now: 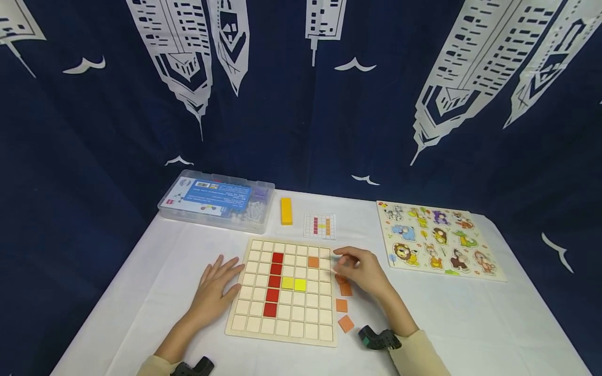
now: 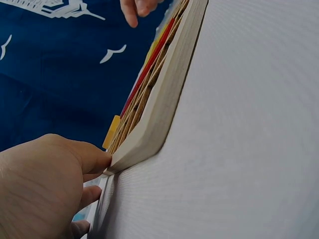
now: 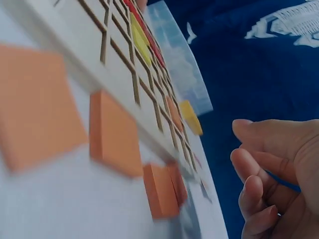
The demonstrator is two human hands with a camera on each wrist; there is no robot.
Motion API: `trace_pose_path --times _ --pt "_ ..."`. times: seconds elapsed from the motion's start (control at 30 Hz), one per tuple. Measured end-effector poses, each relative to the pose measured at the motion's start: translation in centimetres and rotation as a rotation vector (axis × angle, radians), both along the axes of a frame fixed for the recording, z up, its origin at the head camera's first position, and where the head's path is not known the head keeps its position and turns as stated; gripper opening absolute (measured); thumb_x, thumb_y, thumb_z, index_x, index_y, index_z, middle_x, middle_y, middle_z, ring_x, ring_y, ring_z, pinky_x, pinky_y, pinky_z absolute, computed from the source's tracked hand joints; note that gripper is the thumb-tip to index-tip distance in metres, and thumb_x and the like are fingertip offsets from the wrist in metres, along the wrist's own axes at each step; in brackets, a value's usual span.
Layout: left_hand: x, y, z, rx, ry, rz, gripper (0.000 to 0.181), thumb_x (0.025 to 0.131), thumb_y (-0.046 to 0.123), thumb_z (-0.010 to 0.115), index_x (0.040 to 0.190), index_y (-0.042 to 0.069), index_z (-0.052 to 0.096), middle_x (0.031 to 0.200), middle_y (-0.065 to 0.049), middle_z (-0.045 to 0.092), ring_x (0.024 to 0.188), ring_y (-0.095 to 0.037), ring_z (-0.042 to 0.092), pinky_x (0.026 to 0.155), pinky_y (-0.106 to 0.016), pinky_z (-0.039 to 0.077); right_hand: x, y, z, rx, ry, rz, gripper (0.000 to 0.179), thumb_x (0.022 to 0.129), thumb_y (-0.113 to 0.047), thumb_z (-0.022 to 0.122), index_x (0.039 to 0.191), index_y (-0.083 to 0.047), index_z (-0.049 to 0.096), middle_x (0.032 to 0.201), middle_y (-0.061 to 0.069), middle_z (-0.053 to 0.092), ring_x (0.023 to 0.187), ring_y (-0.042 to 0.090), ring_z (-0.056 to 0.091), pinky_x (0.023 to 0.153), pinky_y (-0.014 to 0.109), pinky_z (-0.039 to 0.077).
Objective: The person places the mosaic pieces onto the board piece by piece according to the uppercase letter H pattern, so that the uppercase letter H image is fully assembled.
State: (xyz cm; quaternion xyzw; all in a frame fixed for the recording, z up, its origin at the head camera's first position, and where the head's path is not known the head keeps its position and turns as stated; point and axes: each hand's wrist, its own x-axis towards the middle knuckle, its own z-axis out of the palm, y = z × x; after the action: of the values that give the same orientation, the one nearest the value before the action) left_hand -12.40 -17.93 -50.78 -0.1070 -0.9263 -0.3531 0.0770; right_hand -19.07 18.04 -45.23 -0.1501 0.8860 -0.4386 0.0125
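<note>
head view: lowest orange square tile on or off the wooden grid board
Off: the orange square tile lies beside the wooden grid board.

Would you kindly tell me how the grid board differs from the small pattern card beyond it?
The grid board is much larger than the pattern card. The grid board is beige, while the pattern card is white. The grid board holds a single orange tile, whereas the pattern card shows an orange column. Both show red left of yellow.
</note>
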Motion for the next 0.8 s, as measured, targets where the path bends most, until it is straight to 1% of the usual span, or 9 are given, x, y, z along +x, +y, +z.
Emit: trace_pose_path --times 0.1,0.17,0.33,0.53,0.8 --pt "0.0 0.0 0.0 -0.006 -0.008 0.001 0.044 0.092 0.011 0.064 0.135 0.006 0.057 0.15 -0.017 0.045 0.147 -0.045 0.019 0.117 -0.064 0.005 0.5 1.4 -0.2 -0.028 0.032 -0.014 0.031 0.082 -0.003 0.075 0.112 -0.001 0.069 0.081 0.003 0.065 0.063 0.005 0.047 0.054 0.019 0.039" --pt "0.0 -0.1 0.0 -0.005 -0.009 0.002 0.044 0.091 0.011 0.064 0.135 0.006 0.058 0.15 -0.017 0.045 0.147 -0.045 0.019 0.118 -0.064 0.005 0.8 2.2 -0.6 -0.046 0.047 -0.027 0.031 0.082 -0.002 0.075 0.112 0.0 0.069 0.081 0.004 0.065 0.063 0.005 0.046 0.054 0.02 0.038" --pt "0.0 0.1 0.1 0.0 -0.008 0.004 0.044 0.091 0.01 0.064 0.134 0.005 0.058 0.15 -0.017 0.045 0.147 -0.045 0.019 0.117 -0.064 0.005 1.1 3.5 -2.1 -0.067 0.027 -0.058 0.031 0.082 0.0 0.074 0.112 -0.002 0.069 0.081 0.004 0.064 0.063 0.005 0.046 0.055 0.019 0.039" --pt "0.1 0.1 0.1 0.002 -0.005 0.004 0.044 0.091 0.01 0.064 0.134 0.005 0.058 0.15 -0.018 0.045 0.147 -0.045 0.019 0.117 -0.063 0.005 1.1 3.9 -3.4 -0.017 0.013 -0.043 0.03 0.081 0.001 0.074 0.111 -0.005 0.07 0.079 0.001 0.064 0.063 0.005 0.046 0.056 0.019 0.04" --pt "0.1 0.2 0.2 0.001 0.04 0.003 0.043 0.09 0.007 0.064 0.133 0.004 0.059 0.147 -0.02 0.047 0.145 -0.047 0.022 0.116 -0.065 0.008 1.2 3.5 -3.7 0.064 -0.014 -0.084 0.029 0.08 -0.003 0.077 0.107 -0.011 0.072 0.078 -0.004 0.063 0.065 0.007 0.046 0.058 0.019 0.039"
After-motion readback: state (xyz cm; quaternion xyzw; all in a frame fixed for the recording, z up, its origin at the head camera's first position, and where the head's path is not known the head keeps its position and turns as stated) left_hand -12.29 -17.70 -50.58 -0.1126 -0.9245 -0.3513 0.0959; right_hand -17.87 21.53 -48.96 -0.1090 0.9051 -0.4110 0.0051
